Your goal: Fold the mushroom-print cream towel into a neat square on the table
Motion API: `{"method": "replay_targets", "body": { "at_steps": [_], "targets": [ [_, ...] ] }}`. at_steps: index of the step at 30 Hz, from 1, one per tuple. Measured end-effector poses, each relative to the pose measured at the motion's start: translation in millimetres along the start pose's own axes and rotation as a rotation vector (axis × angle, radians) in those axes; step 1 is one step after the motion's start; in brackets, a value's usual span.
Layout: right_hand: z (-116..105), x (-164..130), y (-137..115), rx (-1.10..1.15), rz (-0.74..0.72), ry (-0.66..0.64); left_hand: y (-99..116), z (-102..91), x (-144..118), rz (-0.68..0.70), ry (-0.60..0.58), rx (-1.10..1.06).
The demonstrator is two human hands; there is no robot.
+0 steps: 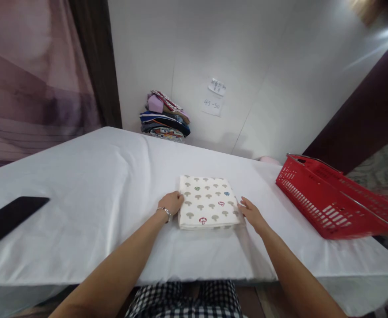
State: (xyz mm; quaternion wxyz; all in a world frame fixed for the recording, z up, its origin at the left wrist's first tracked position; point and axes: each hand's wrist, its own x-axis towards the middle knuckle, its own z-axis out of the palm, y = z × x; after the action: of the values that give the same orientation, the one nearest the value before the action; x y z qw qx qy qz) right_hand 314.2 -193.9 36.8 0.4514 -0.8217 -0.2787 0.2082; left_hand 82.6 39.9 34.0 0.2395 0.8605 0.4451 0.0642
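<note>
A folded white cloth [210, 201] printed with grey mushrooms and a few green, blue and red ones lies flat on the white-covered table [141, 251]. At its left edge is my left hand [172, 203], fingers curled closed against the side of the fold; a bracelet circles that wrist. My right hand [252, 214] holds the opposite edge near the front right corner, thumb on the near side. Some of the fingertips of both hands are hidden by the cloth or the hands themselves.
To the right stands a red plastic basket [308, 201] with a metal handle. A stack of folded fabrics [165, 119] rises by the back wall. A black flat object [13, 221] lies at the left. Paper notes [212, 106] hang on the wall.
</note>
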Motion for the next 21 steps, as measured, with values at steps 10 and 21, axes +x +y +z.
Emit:
{"method": "replay_targets", "body": {
  "at_steps": [10, 21],
  "targets": [
    [11, -7, -5, 0.534, 0.099, -0.418, 47, 25.9, -68, 0.695, 0.239, 0.102],
    [1, -9, -36, 0.591, 0.158, -0.261, 62, 62.7, -73, 0.645, 0.263, 0.293]
  ]
}}
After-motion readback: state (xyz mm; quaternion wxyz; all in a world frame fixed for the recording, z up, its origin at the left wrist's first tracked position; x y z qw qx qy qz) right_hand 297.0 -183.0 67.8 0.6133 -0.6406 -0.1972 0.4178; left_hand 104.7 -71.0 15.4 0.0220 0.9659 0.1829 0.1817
